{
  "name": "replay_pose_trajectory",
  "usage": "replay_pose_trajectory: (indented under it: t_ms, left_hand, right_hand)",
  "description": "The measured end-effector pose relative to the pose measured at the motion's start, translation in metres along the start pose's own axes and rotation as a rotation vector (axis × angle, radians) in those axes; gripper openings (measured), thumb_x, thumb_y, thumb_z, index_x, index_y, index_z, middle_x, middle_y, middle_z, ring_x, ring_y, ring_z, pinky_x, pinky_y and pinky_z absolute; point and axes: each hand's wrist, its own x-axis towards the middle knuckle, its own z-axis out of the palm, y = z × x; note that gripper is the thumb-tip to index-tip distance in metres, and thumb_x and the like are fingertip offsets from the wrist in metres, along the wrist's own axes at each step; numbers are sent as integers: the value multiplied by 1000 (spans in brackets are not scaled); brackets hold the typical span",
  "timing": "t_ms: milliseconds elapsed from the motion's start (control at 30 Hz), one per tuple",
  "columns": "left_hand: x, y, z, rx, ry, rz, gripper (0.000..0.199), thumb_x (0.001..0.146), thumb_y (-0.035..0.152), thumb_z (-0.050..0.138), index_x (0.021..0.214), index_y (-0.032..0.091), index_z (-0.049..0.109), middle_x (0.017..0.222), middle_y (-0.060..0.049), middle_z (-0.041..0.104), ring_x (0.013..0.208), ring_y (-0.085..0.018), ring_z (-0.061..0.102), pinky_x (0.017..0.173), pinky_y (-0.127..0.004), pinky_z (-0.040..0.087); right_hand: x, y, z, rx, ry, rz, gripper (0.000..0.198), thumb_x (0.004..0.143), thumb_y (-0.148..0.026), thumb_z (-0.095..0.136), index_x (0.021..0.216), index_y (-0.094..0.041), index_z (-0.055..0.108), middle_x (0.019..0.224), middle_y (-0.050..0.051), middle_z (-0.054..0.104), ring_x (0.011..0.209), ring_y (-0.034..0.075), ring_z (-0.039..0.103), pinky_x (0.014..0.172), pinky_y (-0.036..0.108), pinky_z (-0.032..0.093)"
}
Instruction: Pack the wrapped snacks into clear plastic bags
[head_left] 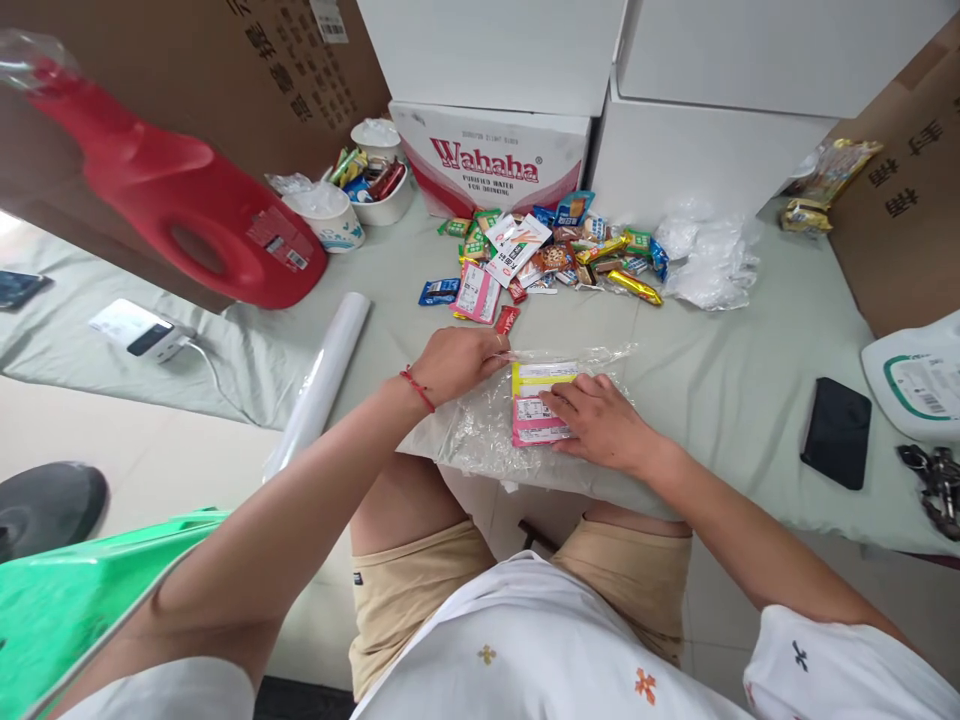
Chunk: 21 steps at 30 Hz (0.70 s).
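Note:
My left hand (pixel 459 362), with a red cord on its wrist, is closed, its fingertips pinching the upper left edge of a crinkled clear plastic film (pixel 476 425). Whether that film is a bag or a loose sheet, I cannot tell. A pink packet (pixel 529 432) with white label panels lies on the film, below a yellow packet (pixel 536 372). Over their right side rests my right hand (pixel 600 422), fingers stretched out and touching the pink one. Just beyond my left fingertips lies a small red wrapped snack (pixel 507 320).
Behind is a pile of wrapped snacks (pixel 555 255), with crumpled clear plastic (pixel 709 255) at its right. A Wahaha carton (pixel 495 155) stands at the back. Leftward are a white roll (pixel 319 385), red jug (pixel 195 210) and power bank (pixel 139 330); rightward, a black phone (pixel 836 432).

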Motion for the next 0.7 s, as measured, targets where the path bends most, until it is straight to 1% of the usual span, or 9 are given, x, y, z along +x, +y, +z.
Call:
replay_pose_trajectory:
  t_ms: [67, 233, 367, 400, 467, 533, 567, 633, 700]
  left_hand:
    - [1, -2, 3, -27, 26, 22, 32, 103, 39, 46, 94, 20, 70, 89, -4, 73, 81, -21, 65, 63, -30, 36]
    - [4, -11, 6, -16, 129, 48, 34, 102, 37, 46, 103, 20, 75, 91, -7, 70, 81, -22, 64, 64, -32, 38]
    - [9, -17, 5, -19, 285, 107, 31, 99, 29, 50, 108, 20, 77, 102, -10, 68, 93, -23, 64, 78, -35, 43]
    - [9, -18, 5, -34, 299, 123, 31, 99, 28, 49, 108, 20, 77, 102, -9, 68, 93, -23, 63, 79, -35, 44]
    - [9, -18, 4, -49, 306, 153, 31, 99, 26, 48, 108, 20, 77, 95, -8, 68, 89, -22, 62, 77, -35, 43]
    - [7, -17, 2, -42, 304, 188, 31, 99, 26, 47, 106, 21, 77, 89, -7, 66, 86, -22, 61, 76, -35, 43]
    - [6, -15, 0, -36, 299, 207, 31, 99, 26, 47, 106, 22, 76, 88, -6, 65, 85, -22, 60, 77, -36, 43]
    - [1, -11, -3, -25, 269, 241, 31, 99, 24, 45, 105, 24, 76, 85, -5, 63, 84, -22, 59, 78, -37, 42]
    - [-5, -4, -6, -12, 217, 268, 32, 98, 19, 44, 103, 24, 75, 84, -4, 63, 85, -22, 58, 79, -37, 42]
  right_hand:
    - [2, 2, -3, 24, -3, 18, 67, 89, -44, 76, 144, -12, 55, 132, 18, 64, 110, 33, 50, 89, 44, 37]
    - [22, 15, -19, 121, 24, 41, 66, 92, -49, 70, 146, -14, 54, 134, 17, 63, 112, 33, 49, 93, 44, 37]
    - [40, 26, -19, 93, -16, 120, 43, 97, -37, 63, 136, -17, 63, 132, 16, 65, 112, 32, 52, 92, 44, 39]
    - [41, 28, -19, 96, 8, 120, 36, 99, -36, 60, 130, -19, 67, 131, 15, 66, 110, 30, 53, 91, 43, 40]
    - [41, 32, -20, 100, 136, 127, 31, 101, -35, 56, 124, -21, 70, 131, 12, 66, 108, 28, 53, 92, 43, 41]
    - [40, 37, -23, 64, 309, 179, 36, 101, -32, 55, 134, -22, 65, 132, 12, 64, 112, 29, 52, 97, 46, 40]
    - [40, 40, -25, 35, 375, 205, 43, 99, -30, 57, 141, -21, 59, 134, 13, 62, 117, 31, 50, 102, 49, 38]
    - [42, 48, -26, -10, 407, 192, 56, 95, -25, 61, 150, -21, 51, 133, 15, 61, 129, 35, 43, 110, 56, 30]
    - [44, 55, -25, -15, 344, 122, 45, 94, -20, 60, 139, -22, 60, 116, 12, 67, 132, 34, 42, 114, 58, 24]
